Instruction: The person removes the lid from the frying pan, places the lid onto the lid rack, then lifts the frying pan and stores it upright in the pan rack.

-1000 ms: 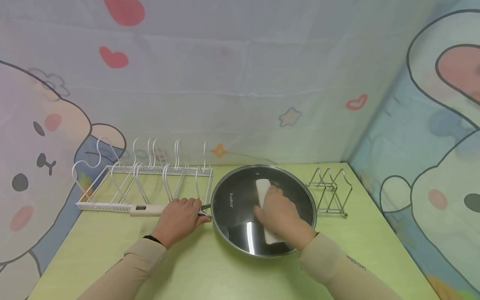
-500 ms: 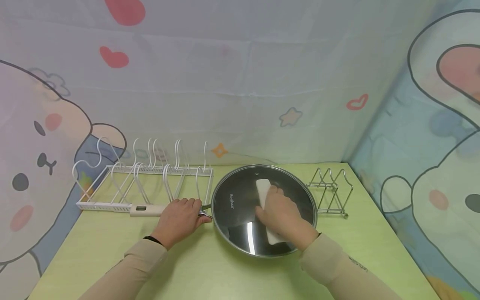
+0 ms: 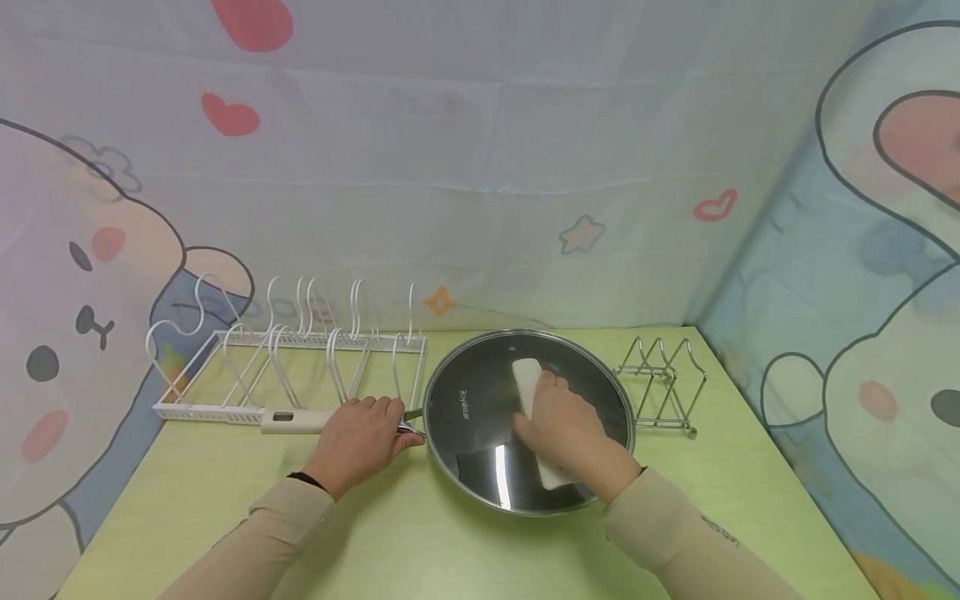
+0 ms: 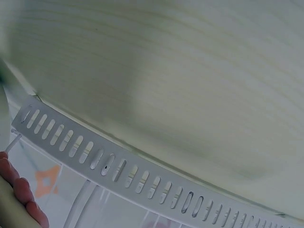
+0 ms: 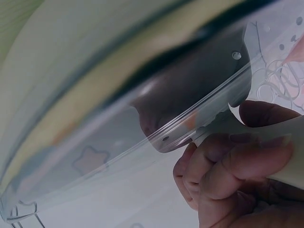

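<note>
A frying pan (image 5: 42,90) stands on the table, its inside mostly hidden under a round dark glass lid (image 3: 468,450) with a metal rim. My left hand (image 3: 356,442) grips the pan's cream handle (image 3: 288,421) close to the pan, thumb along the near side. The fingers (image 4: 21,190) show at the lower left edge of the left wrist view. On top of the lid, my right hand (image 3: 562,425) grips its long cream lid handle (image 3: 527,379). In the right wrist view, curled fingers (image 5: 223,175) wrap this handle and the lid's rim lies at the pan's edge.
A white wire rack (image 3: 225,410) with curved dividers stands at the back left, overlapped by the pan's handle in the head view. To the right of the pan is a small metal rack (image 3: 660,421). A printed cloth (image 3: 480,208) hangs behind the table.
The lid has turned slightly counterclockwise on the pan, with my right hand shifting a little to the right along with its handle. My left hand stays in place on the pan's handle.
</note>
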`<state>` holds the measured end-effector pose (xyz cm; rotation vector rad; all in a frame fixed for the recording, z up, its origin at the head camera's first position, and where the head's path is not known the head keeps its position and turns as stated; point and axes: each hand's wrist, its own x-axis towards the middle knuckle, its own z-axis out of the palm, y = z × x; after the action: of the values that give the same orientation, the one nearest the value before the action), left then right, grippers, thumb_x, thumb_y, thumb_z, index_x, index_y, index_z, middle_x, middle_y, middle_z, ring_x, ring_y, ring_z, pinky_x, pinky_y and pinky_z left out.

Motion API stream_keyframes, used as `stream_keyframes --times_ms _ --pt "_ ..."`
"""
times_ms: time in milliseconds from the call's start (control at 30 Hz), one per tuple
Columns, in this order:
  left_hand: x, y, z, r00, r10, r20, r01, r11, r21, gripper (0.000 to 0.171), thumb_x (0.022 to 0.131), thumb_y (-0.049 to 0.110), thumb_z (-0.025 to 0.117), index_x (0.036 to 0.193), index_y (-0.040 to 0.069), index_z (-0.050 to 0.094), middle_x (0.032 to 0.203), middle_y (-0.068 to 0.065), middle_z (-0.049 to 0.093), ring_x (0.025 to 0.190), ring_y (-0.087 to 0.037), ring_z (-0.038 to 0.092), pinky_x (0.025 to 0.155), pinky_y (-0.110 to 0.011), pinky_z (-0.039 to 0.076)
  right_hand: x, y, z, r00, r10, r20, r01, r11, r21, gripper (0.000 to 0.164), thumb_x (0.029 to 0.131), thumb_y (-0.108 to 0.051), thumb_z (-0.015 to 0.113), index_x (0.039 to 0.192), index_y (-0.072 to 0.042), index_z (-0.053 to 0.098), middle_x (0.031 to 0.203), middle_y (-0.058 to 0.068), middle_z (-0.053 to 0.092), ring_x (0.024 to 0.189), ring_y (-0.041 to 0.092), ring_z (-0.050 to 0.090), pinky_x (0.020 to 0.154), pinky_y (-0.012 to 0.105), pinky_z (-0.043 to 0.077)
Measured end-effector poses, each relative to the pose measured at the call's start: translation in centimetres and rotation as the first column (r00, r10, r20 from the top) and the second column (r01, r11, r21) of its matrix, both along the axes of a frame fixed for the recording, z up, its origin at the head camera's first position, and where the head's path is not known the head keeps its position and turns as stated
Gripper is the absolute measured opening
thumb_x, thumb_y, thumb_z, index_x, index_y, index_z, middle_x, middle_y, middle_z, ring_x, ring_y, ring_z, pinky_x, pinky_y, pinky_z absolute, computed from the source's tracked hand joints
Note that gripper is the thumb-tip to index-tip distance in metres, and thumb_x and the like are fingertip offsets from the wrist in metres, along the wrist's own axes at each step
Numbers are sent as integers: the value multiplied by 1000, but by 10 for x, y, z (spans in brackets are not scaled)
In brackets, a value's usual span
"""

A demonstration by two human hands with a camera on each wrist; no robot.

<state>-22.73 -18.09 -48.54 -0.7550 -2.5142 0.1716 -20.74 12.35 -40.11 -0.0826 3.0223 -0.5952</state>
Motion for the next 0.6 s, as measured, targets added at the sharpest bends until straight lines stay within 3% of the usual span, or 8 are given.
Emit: stream_keyframes --times_ms 600 --pt "0 0 -1 1000 -10 -23 10 1000 1 58 90 64 74 82 11 52 64 1 51 57 -20 54 55 -35 47 -2 3 -2 1000 24 -10 -24 999 35 73 93 -35 73 142 11 45 103 17 60 72 26 62 56 36 54"
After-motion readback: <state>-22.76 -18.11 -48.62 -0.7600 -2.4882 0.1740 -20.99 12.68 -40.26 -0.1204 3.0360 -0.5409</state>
